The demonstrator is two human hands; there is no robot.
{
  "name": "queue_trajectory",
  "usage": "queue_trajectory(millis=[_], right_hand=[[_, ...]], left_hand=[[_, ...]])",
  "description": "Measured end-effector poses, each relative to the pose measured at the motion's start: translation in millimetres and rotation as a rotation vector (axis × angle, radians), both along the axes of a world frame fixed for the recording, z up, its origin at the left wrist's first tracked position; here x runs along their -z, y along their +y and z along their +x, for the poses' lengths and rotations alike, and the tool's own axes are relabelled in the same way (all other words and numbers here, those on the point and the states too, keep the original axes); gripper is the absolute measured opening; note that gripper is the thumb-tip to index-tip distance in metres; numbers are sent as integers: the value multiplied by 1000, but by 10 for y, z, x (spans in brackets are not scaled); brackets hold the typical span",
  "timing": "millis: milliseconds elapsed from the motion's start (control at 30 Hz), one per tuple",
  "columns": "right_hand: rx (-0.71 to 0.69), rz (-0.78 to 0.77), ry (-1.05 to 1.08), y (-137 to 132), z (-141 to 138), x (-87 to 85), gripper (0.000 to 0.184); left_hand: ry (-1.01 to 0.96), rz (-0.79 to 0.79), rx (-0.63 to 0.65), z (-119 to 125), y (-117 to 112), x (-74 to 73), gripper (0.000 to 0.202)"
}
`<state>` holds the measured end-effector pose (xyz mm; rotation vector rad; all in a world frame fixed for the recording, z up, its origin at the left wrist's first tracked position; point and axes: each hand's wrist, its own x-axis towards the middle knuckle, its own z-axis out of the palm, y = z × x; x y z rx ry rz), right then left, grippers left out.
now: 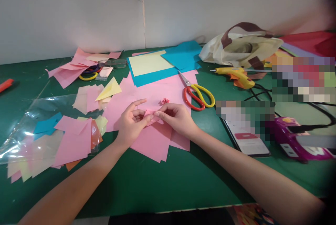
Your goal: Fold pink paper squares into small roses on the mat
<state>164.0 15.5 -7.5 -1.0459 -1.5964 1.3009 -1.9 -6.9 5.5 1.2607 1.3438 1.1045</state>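
Between my two hands is a small folded piece of pink paper (150,115), pinched from both sides. My left hand (133,118) grips its left part with thumb and finger, the index finger stretched out beyond it. My right hand (175,115) pinches the right part between thumb and index finger. Just behind my right hand lies a small pink paper flower (165,101). Larger pink sheets (154,142) spread out flat beneath the hands. Scissors (196,93) with one red and one yellow handle rest at the right edge of these sheets, blades partly apart.
Blue sheets (183,57) and a cream sheet (149,64) lie behind. Left, a clear plastic bag (34,113) sits among coloured paper pieces (73,137). On the right are a phone (249,137), a yellow glue gun (238,75), a purple power strip (296,141), cables and a cloth bag (215,51).
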Motion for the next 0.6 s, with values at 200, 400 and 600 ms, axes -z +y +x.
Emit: queue_trajectory(millis=[200,400,600], right_hand=[[91,62,-54,-47,-22,19,26],[151,86,-36,-64,-27,23,26],[47,65,-66,-63,-37,7,28]], left_hand=[[10,-21,10,3,-6,-27,50],[22,36,8,12,6,-25,34],[31,136,-45,17,12,14,24]])
